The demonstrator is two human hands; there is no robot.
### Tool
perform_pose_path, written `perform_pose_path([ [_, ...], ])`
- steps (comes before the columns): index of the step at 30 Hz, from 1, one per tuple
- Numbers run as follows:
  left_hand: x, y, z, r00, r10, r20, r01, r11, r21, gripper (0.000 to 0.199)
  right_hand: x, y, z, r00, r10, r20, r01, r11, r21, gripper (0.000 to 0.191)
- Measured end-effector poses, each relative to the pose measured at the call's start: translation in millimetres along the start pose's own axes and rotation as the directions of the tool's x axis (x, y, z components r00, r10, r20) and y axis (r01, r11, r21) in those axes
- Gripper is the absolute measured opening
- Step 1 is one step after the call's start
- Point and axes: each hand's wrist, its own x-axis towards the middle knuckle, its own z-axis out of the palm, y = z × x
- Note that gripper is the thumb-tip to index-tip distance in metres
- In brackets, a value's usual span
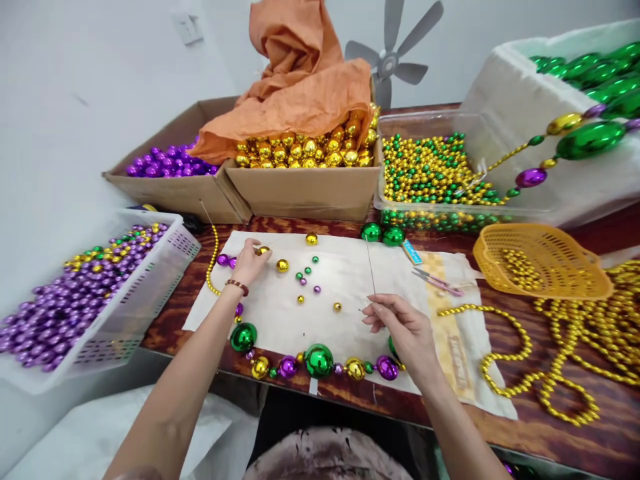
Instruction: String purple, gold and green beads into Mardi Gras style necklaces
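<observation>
My left hand [249, 261], with a beaded bracelet at the wrist, has its fingers closed around a shiny gold bead [263, 251] on the white cloth [273, 313]. Two purple beads [223, 260] lie beside that hand, partly covered. A long thin needle [370, 267] stands upright, pinched between the thumb and fingers of my right hand [400, 321]. Along the near table edge runs a strung row of large green, purple and gold beads, with a big green bead [319, 361] in the middle. Small loose beads [303, 281] and another gold bead [283, 266] lie between my hands.
Cardboard boxes of purple beads [165, 162] and gold beads [300, 152] stand behind. A clear bin [425, 208], a foam box [505, 87] and an orange basket [480, 257] are right; a white basket [175, 233] is left. Snips [440, 283] and gold bead strands [525, 347] lie right.
</observation>
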Motion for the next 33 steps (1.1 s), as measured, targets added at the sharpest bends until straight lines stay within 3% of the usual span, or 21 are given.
perform_pose_path([
  [3, -20, 18, -6.2, 0.984, 0.068, 0.165, 0.022, 0.873, -0.487, 0.053, -2, 2, 4, 1.000, -0.017, 0.013, 0.017, 1.000, -0.019, 0.028],
  [6, -45, 46, -2.5, 0.941, 0.183, 0.284, 0.088, 0.679, -0.729, 0.038, -4, 5, 8, 0.999, -0.040, 0.012, 0.041, 0.998, -0.050, 0.029],
  [8, -60, 64, 5.4, 0.917, 0.201, 0.344, 0.192, 0.535, -0.823, 0.027, -5, 8, 10, 0.998, -0.059, 0.008, 0.060, 0.996, -0.069, 0.029],
  [11, -77, 87, 20.2, 0.865, 0.215, 0.453, 0.355, 0.373, -0.857, 0.021, -8, 14, 9, 0.997, -0.077, 0.016, 0.078, 0.992, -0.104, 0.026],
  [14, -87, 102, 32.4, 0.834, 0.265, 0.485, 0.412, 0.287, -0.865, 0.025, -10, 16, 7, 0.992, -0.114, 0.044, 0.120, 0.981, -0.151, 0.023],
  [22, -86, 117, 42.7, 0.865, 0.235, 0.443, 0.433, 0.094, -0.896, 0.015, -13, 15, 5, 0.974, -0.198, 0.108, 0.219, 0.947, -0.236, 0.022],
  [33, -91, 122, 42.3, 0.897, 0.287, 0.337, 0.353, -0.007, -0.935, 0.020, -12, 21, 5, 0.955, -0.216, 0.202, 0.271, 0.913, -0.305, 0.021],
])
